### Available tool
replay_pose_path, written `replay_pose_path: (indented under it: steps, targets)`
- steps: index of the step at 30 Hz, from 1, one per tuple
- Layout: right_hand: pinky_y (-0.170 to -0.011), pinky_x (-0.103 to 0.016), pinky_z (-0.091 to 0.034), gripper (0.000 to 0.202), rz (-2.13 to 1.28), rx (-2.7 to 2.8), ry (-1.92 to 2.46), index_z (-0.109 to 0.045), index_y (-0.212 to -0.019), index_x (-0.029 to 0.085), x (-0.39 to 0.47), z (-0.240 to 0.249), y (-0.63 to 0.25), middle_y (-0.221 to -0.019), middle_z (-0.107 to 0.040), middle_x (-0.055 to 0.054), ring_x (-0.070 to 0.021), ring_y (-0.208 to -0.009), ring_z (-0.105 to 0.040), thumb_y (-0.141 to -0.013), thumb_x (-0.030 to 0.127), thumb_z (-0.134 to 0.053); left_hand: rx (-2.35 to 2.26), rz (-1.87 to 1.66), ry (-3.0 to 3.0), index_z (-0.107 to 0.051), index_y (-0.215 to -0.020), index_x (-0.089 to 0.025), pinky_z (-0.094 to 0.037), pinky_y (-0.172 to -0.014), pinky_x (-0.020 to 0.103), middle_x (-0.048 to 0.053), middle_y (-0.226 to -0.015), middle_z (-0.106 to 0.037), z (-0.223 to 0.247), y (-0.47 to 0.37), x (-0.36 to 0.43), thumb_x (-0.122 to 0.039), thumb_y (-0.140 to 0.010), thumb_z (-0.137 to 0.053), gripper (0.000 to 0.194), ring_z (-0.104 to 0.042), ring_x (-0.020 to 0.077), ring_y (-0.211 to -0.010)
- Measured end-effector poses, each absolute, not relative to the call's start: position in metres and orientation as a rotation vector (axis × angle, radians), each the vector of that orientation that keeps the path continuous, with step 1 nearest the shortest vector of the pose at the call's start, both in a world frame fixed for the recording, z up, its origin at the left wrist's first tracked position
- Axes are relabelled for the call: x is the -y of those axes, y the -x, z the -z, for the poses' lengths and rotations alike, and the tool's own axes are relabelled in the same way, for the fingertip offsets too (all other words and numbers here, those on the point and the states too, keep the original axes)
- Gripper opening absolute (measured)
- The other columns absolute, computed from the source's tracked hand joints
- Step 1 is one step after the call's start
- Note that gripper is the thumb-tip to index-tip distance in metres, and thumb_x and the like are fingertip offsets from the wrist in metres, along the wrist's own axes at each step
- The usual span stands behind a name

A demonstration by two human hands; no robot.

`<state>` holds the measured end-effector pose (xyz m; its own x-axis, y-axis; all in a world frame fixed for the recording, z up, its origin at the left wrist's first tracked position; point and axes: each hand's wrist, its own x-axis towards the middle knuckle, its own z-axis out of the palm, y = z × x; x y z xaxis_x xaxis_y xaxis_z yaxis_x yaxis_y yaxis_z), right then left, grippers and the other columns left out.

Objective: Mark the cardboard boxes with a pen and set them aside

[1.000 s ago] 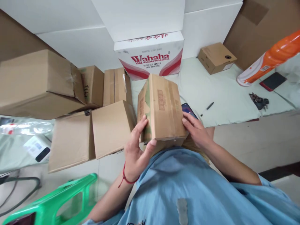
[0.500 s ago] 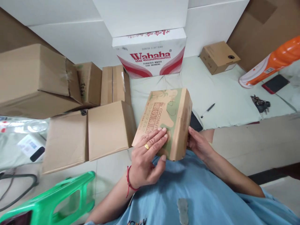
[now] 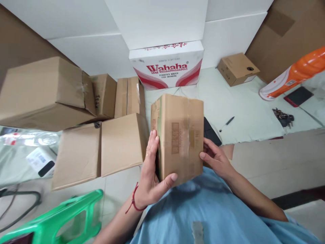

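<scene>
Between my hands is a brown cardboard box [image 3: 181,135], held close to my body at the table's front edge. A taped side with faint print faces up, and a strip of its green-printed face shows on the left. My left hand [image 3: 154,173], with a red cord at the wrist, presses flat along the left side, thumb over the near edge. My right hand [image 3: 215,157] grips the right side, thumb at the edge and the other fingers partly hidden behind it. A black flat object [image 3: 212,132] lies just beyond the box's right side.
Several cardboard boxes [image 3: 122,144] fill the left side. A white and red Wahaba-style water carton [image 3: 167,69] stands at the back. To the right are a small brown box [image 3: 237,69], a pen [image 3: 226,124], keys [image 3: 284,117] and an orange bottle [image 3: 291,76]. A green stool [image 3: 58,217] stands lower left.
The box has been turned: its printed green face was up and now points left, with the taped side up. My left hand has slid from the top face to the left side.
</scene>
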<state>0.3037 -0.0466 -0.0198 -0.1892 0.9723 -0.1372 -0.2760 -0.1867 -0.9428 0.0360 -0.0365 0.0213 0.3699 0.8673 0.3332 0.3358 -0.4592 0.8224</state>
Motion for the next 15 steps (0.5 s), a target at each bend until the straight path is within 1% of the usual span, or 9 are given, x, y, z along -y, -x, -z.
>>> replay_pose_path:
  steps: [2, 4, 5, 6, 8, 9, 12, 13, 15]
  targets:
    - [-0.116, -0.044, -0.058, 0.048, -1.541, 1.006, 0.982, -0.068, -0.142, 0.040, 0.048, 0.026, -0.303, -0.148, -0.073, -0.002, -0.0231, -0.137, -0.070, -0.096, 0.045, -0.082, -0.944, -1.108, -2.070, -0.022, -0.178, -0.024, -0.015, -0.141, 0.064, 0.016, -0.187, -0.013, -0.018, -0.034, 0.035, -0.032, -0.095, -0.079, 0.101, -0.009, 0.0381, -0.174]
    - [-0.116, -0.045, -0.059, 0.051, -1.463, 0.941, 1.018, -0.070, -0.135, 0.039, 0.046, 0.033, -0.302, -0.143, -0.076, -0.002, -0.0246, -0.138, -0.070, -0.088, 0.047, -0.089, -0.868, -1.227, -2.130, -0.028, -0.175, -0.030, -0.013, -0.142, 0.063, 0.013, -0.186, -0.021, -0.004, -0.038, 0.035, -0.016, -0.091, -0.078, 0.099, -0.017, 0.0340, -0.174]
    - [-0.114, -0.046, -0.060, 0.052, -1.431, 0.901, 1.054, -0.072, -0.130, 0.038, 0.044, 0.037, -0.301, -0.139, -0.078, -0.002, -0.0264, -0.136, -0.070, -0.083, 0.050, -0.092, -0.841, -1.292, -2.132, -0.032, -0.173, -0.034, -0.013, -0.142, 0.063, 0.011, -0.185, -0.027, 0.006, -0.042, 0.035, -0.012, -0.091, -0.077, 0.096, -0.023, 0.0319, -0.173]
    - [-0.112, -0.047, -0.061, 0.053, -1.414, 0.863, 1.093, -0.073, -0.124, 0.037, 0.043, 0.040, -0.301, -0.134, -0.080, -0.003, -0.0285, -0.133, -0.072, -0.078, 0.054, -0.094, -0.830, -1.352, -2.108, -0.037, -0.170, -0.039, -0.015, -0.141, 0.064, 0.010, -0.182, -0.033, 0.017, -0.045, 0.036, -0.010, -0.091, -0.076, 0.092, -0.028, 0.0306, -0.171]
    - [-0.110, -0.048, -0.062, 0.055, -1.421, 0.805, 1.156, -0.074, -0.116, 0.034, 0.040, 0.045, -0.302, -0.124, -0.082, -0.005, -0.0311, -0.127, -0.074, -0.072, 0.059, -0.097, -0.848, -1.432, -2.010, -0.043, -0.164, -0.042, -0.027, -0.139, 0.064, 0.011, -0.176, -0.042, 0.036, -0.052, 0.037, -0.013, -0.092, -0.077, 0.084, -0.036, 0.0302, -0.168]
    - [-0.109, -0.049, -0.062, 0.056, -1.435, 0.787, 1.168, -0.074, -0.114, 0.034, 0.041, 0.047, -0.302, -0.120, -0.083, -0.005, -0.0313, -0.123, -0.075, -0.070, 0.059, -0.097, -0.873, -1.456, -1.953, -0.045, -0.161, -0.042, -0.033, -0.136, 0.063, 0.011, -0.173, -0.045, 0.043, -0.054, 0.038, -0.015, -0.092, -0.079, 0.082, -0.038, 0.0307, -0.167]
    - [-0.107, -0.049, -0.061, 0.058, -1.478, 0.771, 1.161, -0.072, -0.120, 0.033, 0.047, 0.049, -0.301, -0.117, -0.082, -0.004, -0.0290, -0.115, -0.077, -0.072, 0.054, -0.098, -0.988, -1.483, -1.793, -0.047, -0.160, -0.040, -0.044, -0.130, 0.059, 0.012, -0.165, -0.046, 0.051, -0.051, 0.043, -0.024, -0.088, -0.085, 0.083, -0.044, 0.0325, -0.162]
    - [-0.107, -0.050, -0.061, 0.058, -1.505, 0.787, 1.158, -0.072, -0.121, 0.033, 0.051, 0.049, -0.300, -0.117, -0.082, -0.004, -0.0289, -0.114, -0.077, -0.072, 0.052, -0.098, -1.048, -1.467, -1.727, -0.046, -0.161, -0.039, -0.046, -0.129, 0.057, 0.012, -0.163, -0.046, 0.050, -0.048, 0.045, -0.029, -0.088, -0.086, 0.084, -0.048, 0.0330, -0.160]
    - [-0.108, -0.050, -0.060, 0.055, -1.572, 0.823, 1.154, -0.074, -0.120, 0.034, 0.057, 0.047, -0.298, -0.119, -0.081, -0.004, -0.0303, -0.118, -0.075, -0.073, 0.049, -0.098, -1.183, -1.405, -1.587, -0.048, -0.163, -0.036, -0.049, -0.128, 0.053, 0.012, -0.158, -0.050, 0.045, -0.040, 0.049, -0.047, -0.088, -0.085, 0.084, -0.055, 0.0339, -0.153]
